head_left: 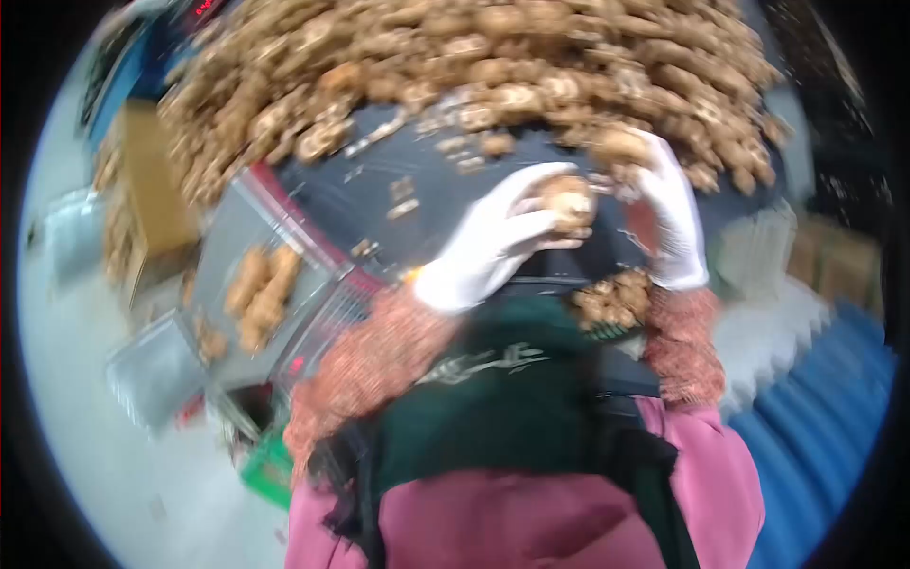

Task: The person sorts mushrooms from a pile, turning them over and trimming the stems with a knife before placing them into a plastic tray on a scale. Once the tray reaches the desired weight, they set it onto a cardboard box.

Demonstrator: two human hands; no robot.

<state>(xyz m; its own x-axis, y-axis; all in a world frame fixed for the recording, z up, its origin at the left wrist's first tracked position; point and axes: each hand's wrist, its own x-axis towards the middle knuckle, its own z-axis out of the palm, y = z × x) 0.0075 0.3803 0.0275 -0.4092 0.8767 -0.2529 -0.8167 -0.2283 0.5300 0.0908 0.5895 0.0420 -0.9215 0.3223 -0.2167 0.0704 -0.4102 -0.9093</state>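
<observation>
In a white glove, my left hand [498,232] is closed round a knobbly piece of ginger [569,204] over the dark table [351,194]. My right hand [668,213], also gloved in white, grips another ginger piece [621,147] at the near edge of the big ginger heap [474,47]. The two hands are close together, with a small gap between them. Small broken bits [403,199] lie on the table left of my hands. The picture is somewhat blurred.
A grey tray or scale [223,247] with several ginger pieces [261,294] stands at the left, beside a cardboard box [156,190]. Small ginger pieces [611,302] fill a container below my right hand. A green crate [268,469] is lower left; blue corrugated material [815,427] lies right.
</observation>
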